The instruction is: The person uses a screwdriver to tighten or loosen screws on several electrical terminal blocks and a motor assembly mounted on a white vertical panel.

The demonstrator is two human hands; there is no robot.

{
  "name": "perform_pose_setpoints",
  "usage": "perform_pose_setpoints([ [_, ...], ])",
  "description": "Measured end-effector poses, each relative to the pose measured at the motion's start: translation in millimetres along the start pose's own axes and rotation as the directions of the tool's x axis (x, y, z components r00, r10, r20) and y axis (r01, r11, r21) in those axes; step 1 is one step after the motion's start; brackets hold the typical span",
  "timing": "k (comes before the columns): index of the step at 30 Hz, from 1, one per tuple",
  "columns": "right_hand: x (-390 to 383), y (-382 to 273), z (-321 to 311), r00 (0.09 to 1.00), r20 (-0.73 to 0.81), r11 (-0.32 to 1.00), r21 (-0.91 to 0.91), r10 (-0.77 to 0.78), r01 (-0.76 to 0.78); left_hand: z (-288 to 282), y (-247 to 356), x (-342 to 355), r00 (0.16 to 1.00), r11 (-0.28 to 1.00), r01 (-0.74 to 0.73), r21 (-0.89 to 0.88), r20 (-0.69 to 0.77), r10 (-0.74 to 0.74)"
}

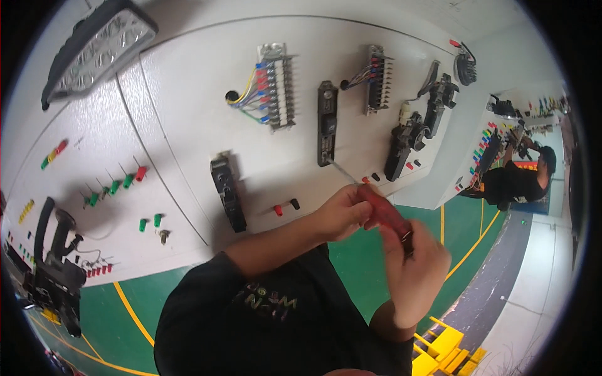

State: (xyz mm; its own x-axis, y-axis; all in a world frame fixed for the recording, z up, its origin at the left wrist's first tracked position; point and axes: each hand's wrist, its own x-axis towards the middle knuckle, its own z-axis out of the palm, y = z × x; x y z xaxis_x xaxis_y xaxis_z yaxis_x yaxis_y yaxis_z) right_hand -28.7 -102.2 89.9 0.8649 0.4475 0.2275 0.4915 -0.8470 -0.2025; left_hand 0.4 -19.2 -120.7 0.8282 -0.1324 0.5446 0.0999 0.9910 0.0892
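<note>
Both of my hands are closed around a screwdriver with a red handle (384, 212). My left hand (346, 212) grips the handle's front end, by the metal shaft. My right hand (415, 263) wraps the rear end of the handle. The thin shaft reaches up and left to the lower end of a narrow black switch plate (327, 122) mounted on the white panel (188, 113). The tip is at a fastener there; whether it sits in the head is too small to tell. Red and black sockets (278, 210) sit near my left forearm.
Terminal blocks with coloured wires (276, 88) and a black lever switch (404, 147) are mounted around the plate. Another black switch unit (229, 191) is at left, below a large lamp (103, 50). Another person (517, 182) stands at far right. A yellow stool (445, 351) is low right.
</note>
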Motion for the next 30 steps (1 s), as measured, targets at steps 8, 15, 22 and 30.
perform_pose_setpoints([
  [8, 7.9, -2.5, -1.6, 0.990, 0.136, 0.979, -0.193, -0.034, 0.060, 20.6, 14.6, 6.0, 0.988, 0.992, -0.009, 0.124, -0.153, 0.029],
  [15, 3.0, -14.4, 7.1, 0.993, -0.038, 0.994, 0.000, -0.112, 0.112, 8.7, 2.9, 1.1, 0.987, 0.999, -0.042, 0.032, -0.154, 0.046],
  [22, 16.4, -5.2, 9.7, 0.996, 0.025, 0.954, -0.289, 0.091, -0.080, 55.7, 16.3, 17.2, 0.933, 0.995, -0.066, -0.081, -0.358, 0.033],
  [30, 13.7, -13.5, 8.0, 0.994, -0.051, 0.995, 0.002, -0.096, 0.096, 21.3, 11.3, 7.3, 0.950, 0.994, -0.103, 0.044, -0.293, 0.111],
])
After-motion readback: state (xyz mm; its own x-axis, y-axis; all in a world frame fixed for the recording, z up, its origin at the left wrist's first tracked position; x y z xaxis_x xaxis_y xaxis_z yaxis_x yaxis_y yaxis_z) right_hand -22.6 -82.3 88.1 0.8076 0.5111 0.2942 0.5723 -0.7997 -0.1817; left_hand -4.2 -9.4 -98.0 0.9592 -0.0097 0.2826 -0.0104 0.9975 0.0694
